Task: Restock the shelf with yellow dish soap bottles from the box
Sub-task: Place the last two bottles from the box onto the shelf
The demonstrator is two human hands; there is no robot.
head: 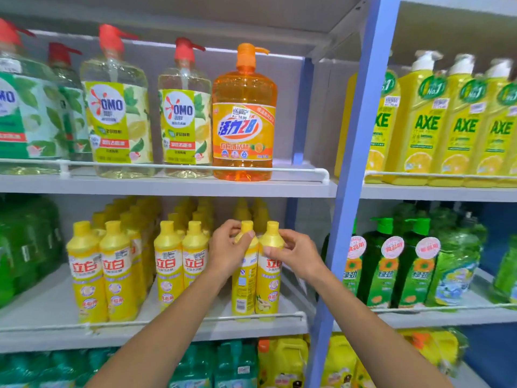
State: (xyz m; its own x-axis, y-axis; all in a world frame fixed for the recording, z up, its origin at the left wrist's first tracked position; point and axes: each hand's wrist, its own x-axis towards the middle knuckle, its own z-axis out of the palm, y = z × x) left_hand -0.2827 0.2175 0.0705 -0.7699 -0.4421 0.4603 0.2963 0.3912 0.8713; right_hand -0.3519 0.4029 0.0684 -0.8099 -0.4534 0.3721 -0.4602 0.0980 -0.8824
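1. Left hand (228,254) grips the shoulder of a yellow bottle (242,287) (back label facing out);
2. Right hand (298,254) pinches the neighbouring bottle (268,287); both stand at the shelf (167,336) front, touching.

Grey shelving (167,187), in tiers, is seen across left and centre. A blue upright (355,163) is set right of centre, dividing two bays. White rails (279,170) are fitted along shelf fronts. A grey back panel (291,107) is brightly lit at upper centre. A blue surface (495,359) is shown lower right.
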